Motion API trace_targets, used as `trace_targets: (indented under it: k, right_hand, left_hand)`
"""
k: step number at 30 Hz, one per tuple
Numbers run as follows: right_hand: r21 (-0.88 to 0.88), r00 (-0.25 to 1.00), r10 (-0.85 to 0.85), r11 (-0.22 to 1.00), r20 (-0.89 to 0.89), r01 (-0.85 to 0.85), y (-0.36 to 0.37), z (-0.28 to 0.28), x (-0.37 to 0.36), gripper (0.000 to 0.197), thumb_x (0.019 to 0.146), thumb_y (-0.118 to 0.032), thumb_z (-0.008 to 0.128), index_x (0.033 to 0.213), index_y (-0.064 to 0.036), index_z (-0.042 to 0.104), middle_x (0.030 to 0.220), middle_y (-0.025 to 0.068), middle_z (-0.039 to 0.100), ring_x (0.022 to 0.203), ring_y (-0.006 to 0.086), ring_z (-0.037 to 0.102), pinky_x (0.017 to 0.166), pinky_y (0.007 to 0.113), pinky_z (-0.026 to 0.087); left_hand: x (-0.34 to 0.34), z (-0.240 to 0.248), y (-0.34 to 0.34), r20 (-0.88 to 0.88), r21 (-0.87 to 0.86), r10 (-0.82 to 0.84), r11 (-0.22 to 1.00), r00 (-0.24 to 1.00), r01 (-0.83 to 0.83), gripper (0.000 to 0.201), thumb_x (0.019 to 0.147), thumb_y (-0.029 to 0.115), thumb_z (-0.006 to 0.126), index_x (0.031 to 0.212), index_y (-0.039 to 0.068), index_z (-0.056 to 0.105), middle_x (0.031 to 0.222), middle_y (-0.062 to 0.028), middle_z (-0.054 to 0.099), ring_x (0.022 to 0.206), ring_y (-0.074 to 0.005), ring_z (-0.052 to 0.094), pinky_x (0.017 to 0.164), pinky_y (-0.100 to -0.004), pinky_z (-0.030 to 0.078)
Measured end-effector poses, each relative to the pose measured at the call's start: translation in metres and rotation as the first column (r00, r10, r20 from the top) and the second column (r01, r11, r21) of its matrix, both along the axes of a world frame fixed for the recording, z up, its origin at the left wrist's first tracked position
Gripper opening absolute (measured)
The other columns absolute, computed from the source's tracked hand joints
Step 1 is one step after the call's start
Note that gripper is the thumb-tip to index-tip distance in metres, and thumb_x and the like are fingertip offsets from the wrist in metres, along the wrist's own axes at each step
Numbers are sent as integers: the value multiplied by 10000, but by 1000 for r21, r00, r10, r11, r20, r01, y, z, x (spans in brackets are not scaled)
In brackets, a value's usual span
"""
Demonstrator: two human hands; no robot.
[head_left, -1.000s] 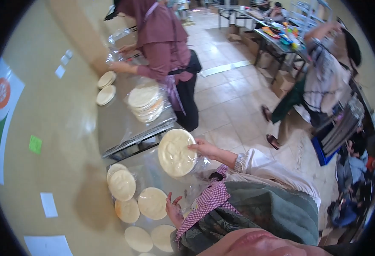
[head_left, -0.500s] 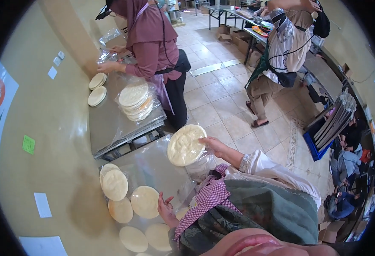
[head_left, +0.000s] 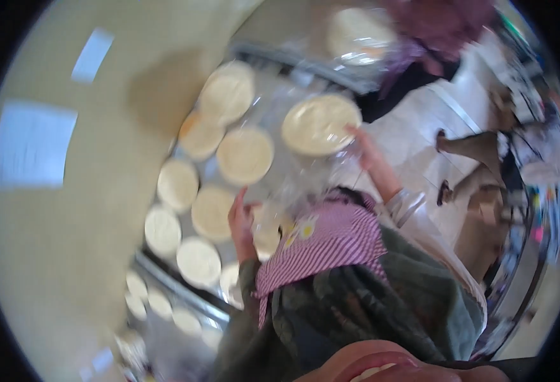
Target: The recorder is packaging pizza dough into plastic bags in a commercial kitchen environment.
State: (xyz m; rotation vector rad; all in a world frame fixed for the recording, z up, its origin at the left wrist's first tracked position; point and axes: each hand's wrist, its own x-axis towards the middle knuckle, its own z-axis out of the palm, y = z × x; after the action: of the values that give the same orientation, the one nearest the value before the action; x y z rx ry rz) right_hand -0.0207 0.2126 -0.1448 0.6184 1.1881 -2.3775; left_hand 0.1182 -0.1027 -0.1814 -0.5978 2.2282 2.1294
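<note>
My right hand [head_left: 370,156] grips a round flatbread in a clear plastic bag [head_left: 321,125] by its right edge, above the metal table [head_left: 273,114]. The loose plastic of the bag hangs below it. My left hand [head_left: 240,219] is empty, fingers apart, just in front of my apron and beside a pale flatbread [head_left: 212,213]. More flatbreads lie spread over the table to its left, among them a browner one [head_left: 245,155] and an overlapping stack [head_left: 227,92] at the far left corner. The picture is smeared by motion.
A second table at the back carries a bagged stack of flatbreads [head_left: 359,37], with a co-worker in a maroon top [head_left: 442,19] beside it. At the lower left, another surface holds several flatbreads [head_left: 160,304]. A wall [head_left: 127,146] borders the left. Another person stands at the right.
My view has swung toward the left and nearer end of the table, showing more flatbreads there. My right hand still holds the bagged flatbread; my left hand stays empty.
</note>
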Motion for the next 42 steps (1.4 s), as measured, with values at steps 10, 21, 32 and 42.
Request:
trace_targets:
  k: [10, 21, 32, 42]
  right_hand:
    - [-160, 979, 203, 967, 14, -198, -89, -52, -111, 452, 779, -228, 560, 1168, -50, 417, 1138, 115, 494, 996, 285, 513, 811, 440, 458]
    - [323, 892, 427, 874, -152, -363, -177, -149, -284, 501, 722, -311, 646, 1112, -32, 502, 1108, 126, 503, 1021, 257, 492, 785, 402, 454]
    - [624, 208, 787, 594, -581, -507, -198, -34, -49, 408, 809, -113, 526, 1196, -39, 418, 1193, 60, 414, 1145, 162, 353, 924, 295, 338]
    - [455, 42, 937, 207, -346, -866, -252, 4, 64, 221, 806, -278, 565, 920, -89, 570, 874, 15, 621, 805, 92, 559, 698, 217, 410]
  left_hand:
    - [122, 21, 17, 204, 327, 616, 690, 761, -646, 396, 871, 293, 457, 1165, 28, 470, 658, -131, 603, 343, -6, 236, 337, -167, 150]
    - [181, 42, 32, 44, 761, 961, 146, 275, -632, 403, 863, 87, 376, 1263, 136, 372, 811, -50, 548, 324, -32, 297, 309, -160, 262]
    - [161, 62, 2, 70, 871, 986, 15, 153, -491, 333, 864, 81, 360, 1191, 78, 418, 758, -83, 580, 324, -43, 315, 310, -176, 282]
    - [151, 80, -19, 110, 905, 977, -23, 181, -426, 557, 869, 512, 264, 1269, 132, 342, 1013, -145, 554, 620, -126, 523, 559, -224, 433]
